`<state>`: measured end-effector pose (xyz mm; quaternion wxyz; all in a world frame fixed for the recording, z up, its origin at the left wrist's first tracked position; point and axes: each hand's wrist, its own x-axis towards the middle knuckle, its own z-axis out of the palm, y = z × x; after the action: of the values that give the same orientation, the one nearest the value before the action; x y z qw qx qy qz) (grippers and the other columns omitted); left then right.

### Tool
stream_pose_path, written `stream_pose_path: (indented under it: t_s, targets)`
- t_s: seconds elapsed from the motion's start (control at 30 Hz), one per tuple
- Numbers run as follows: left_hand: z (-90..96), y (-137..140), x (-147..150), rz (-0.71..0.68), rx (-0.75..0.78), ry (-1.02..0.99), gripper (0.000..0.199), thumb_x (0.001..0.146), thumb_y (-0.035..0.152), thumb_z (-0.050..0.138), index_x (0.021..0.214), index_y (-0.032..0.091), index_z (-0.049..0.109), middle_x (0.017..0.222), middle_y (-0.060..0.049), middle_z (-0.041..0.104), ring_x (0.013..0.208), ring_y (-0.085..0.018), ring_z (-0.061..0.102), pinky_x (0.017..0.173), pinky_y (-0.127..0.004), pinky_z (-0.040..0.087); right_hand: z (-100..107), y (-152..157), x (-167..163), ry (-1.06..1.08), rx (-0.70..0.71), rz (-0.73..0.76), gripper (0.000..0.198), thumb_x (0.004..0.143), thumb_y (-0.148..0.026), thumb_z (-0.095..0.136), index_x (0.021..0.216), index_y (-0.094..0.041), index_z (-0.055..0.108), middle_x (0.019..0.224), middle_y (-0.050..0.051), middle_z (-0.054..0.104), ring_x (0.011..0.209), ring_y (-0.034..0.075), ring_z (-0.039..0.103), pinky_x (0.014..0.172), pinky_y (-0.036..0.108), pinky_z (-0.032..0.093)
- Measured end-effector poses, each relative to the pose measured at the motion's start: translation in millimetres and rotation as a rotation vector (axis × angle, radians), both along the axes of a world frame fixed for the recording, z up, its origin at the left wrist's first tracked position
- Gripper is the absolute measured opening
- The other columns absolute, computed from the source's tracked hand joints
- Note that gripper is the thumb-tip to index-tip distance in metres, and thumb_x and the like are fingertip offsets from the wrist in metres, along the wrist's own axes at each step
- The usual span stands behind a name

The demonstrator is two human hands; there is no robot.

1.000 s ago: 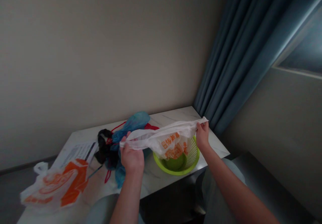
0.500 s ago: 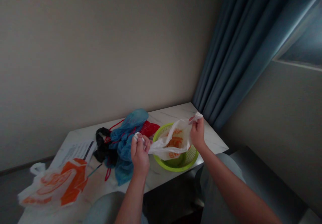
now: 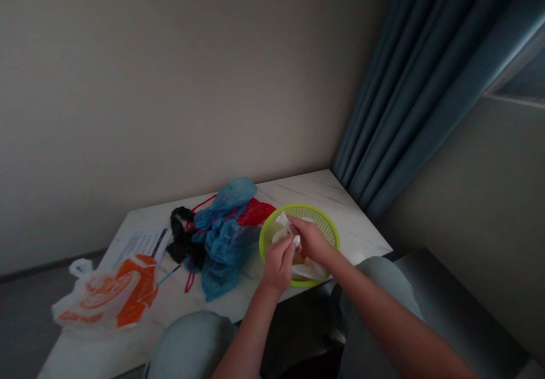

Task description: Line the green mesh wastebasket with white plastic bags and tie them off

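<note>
Both my hands are close together above a yellow-green plastic basket (image 3: 331,220) with perforated walls. Between them is a white plastic bag (image 3: 309,269), its lower part hanging down into the basket. My left hand (image 3: 279,260) is closed on one end of the bag, a white tip poking out by the fingers. My right hand (image 3: 310,237) pinches the other end, with a crumpled white piece showing above its fingertips. How the two ends meet is partly hidden by the fingers.
Left of the basket lie crumpled blue plastic bags (image 3: 225,248), a red bag (image 3: 258,211) and a black bag (image 3: 183,243). A white bag with orange print (image 3: 110,297) and a printed sheet (image 3: 134,245) are farther left on the marble-patterned table (image 3: 306,185). A blue curtain (image 3: 392,101) hangs behind.
My hands have come together from either side of the basket, bringing the bag's two stretched ends to each other. The bag's body has sunk lower into the basket. The view has shifted slightly.
</note>
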<state>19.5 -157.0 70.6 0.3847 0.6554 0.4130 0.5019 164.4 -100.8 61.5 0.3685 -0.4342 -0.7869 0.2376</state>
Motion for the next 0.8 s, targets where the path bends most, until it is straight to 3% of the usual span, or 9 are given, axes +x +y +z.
stream_pose_path:
  t_s: [0.13,0.3,0.53,0.67,0.8]
  targets:
    - [4.9,5.0,-1.5,0.043,0.047,0.067,0.026,0.092,0.026,0.045,0.087,0.023,0.070,0.087,-0.007,0.068,0.087,-0.023,0.063,0.083,-0.038,0.049,6.7,-2.3,4.4,-0.036,-0.031,0.063,0.043,0.085,-0.013,0.054,0.126,-0.021,0.063,0.090,0.005,0.072,0.079,0.021,0.064,0.072,0.031,0.048]
    - [0.6,8.1,-2.9,0.142,0.027,0.135,0.021,0.093,0.023,0.046,0.091,0.023,0.066,0.079,-0.005,0.065,0.074,-0.021,0.062,0.072,-0.034,0.047,18.8,-5.4,7.9,-0.032,-0.070,0.119,0.033,0.093,-0.015,0.046,0.117,-0.021,0.067,0.092,0.006,0.073,0.083,0.020,0.065,0.077,0.031,0.047]
    - [-9.0,10.4,2.5,0.132,-0.015,0.078,0.008,0.094,0.027,0.050,0.097,0.022,0.055,0.091,-0.006,0.067,0.087,-0.020,0.067,0.076,-0.031,0.050,26.5,-12.0,11.7,-0.035,-0.089,0.235,0.030,0.088,-0.011,0.044,0.105,-0.020,0.066,0.100,0.006,0.071,0.092,0.020,0.064,0.086,0.032,0.047]
    - [-8.9,11.1,0.3,0.157,-0.075,0.096,0.015,0.094,0.029,0.053,0.107,0.022,0.053,0.099,-0.007,0.071,0.094,-0.021,0.069,0.081,-0.032,0.051,25.4,-13.3,13.6,-0.048,-0.074,0.311,0.022,0.083,-0.013,0.050,0.099,-0.018,0.064,0.095,0.006,0.070,0.086,0.021,0.062,0.084,0.033,0.048]
    - [-7.1,10.9,-6.3,0.218,-0.159,0.153,0.034,0.091,0.032,0.058,0.123,0.022,0.051,0.094,-0.007,0.074,0.089,-0.023,0.072,0.076,-0.034,0.053,25.4,-14.2,14.1,0.013,-0.063,0.347,0.025,0.093,-0.024,0.050,0.113,-0.017,0.062,0.105,0.010,0.070,0.092,0.022,0.063,0.086,0.035,0.048]
